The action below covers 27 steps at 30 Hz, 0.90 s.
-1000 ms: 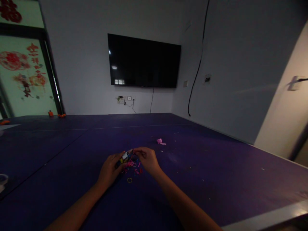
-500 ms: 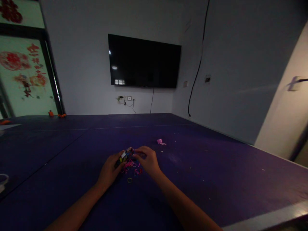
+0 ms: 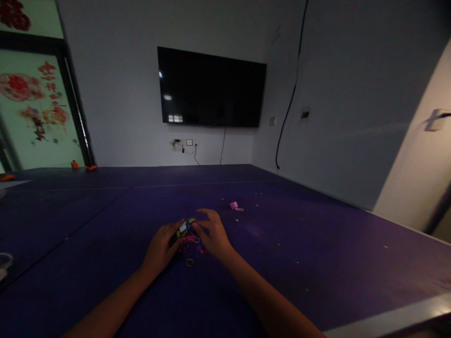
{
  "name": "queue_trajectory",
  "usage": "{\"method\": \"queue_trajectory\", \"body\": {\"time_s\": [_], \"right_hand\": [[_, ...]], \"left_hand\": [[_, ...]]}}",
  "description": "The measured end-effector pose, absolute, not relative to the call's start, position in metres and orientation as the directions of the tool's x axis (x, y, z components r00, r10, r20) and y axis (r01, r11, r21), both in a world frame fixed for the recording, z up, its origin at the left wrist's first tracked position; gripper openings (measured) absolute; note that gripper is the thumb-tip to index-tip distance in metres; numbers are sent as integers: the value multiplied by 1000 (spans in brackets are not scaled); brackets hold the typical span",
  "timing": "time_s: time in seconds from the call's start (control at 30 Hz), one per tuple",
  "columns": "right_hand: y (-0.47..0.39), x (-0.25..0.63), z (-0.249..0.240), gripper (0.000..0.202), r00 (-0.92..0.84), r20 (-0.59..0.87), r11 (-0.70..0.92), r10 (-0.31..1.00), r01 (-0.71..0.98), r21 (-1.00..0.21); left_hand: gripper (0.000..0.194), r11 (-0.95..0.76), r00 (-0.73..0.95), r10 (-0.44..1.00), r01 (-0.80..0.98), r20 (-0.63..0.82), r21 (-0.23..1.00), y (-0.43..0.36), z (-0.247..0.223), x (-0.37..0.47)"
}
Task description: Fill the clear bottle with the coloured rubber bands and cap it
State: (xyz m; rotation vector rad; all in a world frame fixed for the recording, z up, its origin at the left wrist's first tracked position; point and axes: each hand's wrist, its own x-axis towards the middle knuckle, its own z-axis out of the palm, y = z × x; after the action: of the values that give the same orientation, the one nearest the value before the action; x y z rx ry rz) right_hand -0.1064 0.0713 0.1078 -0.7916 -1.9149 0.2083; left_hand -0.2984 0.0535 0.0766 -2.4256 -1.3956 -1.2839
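My left hand [image 3: 162,244] is wrapped round a small object with a white patch [image 3: 183,227] and blue and yellow parts, too small to identify. My right hand [image 3: 212,234] touches the right end of this object with thumb and a finger, while its index finger is raised and apart. Whether anything thin is between those fingertips is too small to tell. Just below lies a pile of pink and red elastic bands [image 3: 191,239] on the purple surface. A single yellow band [image 3: 190,262] rests nearer to me.
A pink item with a loop [image 3: 234,205] lies beyond my right hand, among small white specks. Orange objects [image 3: 90,168] sit at the far left edge. Something white [image 3: 4,266] is at the left. A television [image 3: 211,89] hangs on the wall.
My right index finger has lifted away from the thumb. The object in my left hand is turned slightly, and the view has shifted a little.
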Motion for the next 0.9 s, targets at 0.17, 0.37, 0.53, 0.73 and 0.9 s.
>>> {"method": "queue_trajectory", "body": {"time_s": [0.17, 0.37, 0.53, 0.73, 0.9], "right_hand": [[70, -110, 102, 27, -387, 693, 783, 608, 437, -443], [68, -106, 111, 25, -286, 759, 791, 585, 407, -456], [65, -100, 120, 23, -119, 788, 765, 605, 362, -532], [64, -99, 118, 24, -197, 799, 801, 569, 354, -483], [66, -98, 113, 34, -323, 779, 823, 537, 401, -402]], "left_hand": [[46, -612, 293, 659, 744, 692, 268, 52, 77, -298], [46, -606, 275, 682, 730, 677, 315, 51, 79, -296], [46, -587, 224, 707, 715, 670, 380, 50, 80, -296], [46, -583, 211, 710, 711, 672, 393, 52, 78, -297], [45, -593, 234, 683, 730, 692, 339, 52, 79, -297]]}}
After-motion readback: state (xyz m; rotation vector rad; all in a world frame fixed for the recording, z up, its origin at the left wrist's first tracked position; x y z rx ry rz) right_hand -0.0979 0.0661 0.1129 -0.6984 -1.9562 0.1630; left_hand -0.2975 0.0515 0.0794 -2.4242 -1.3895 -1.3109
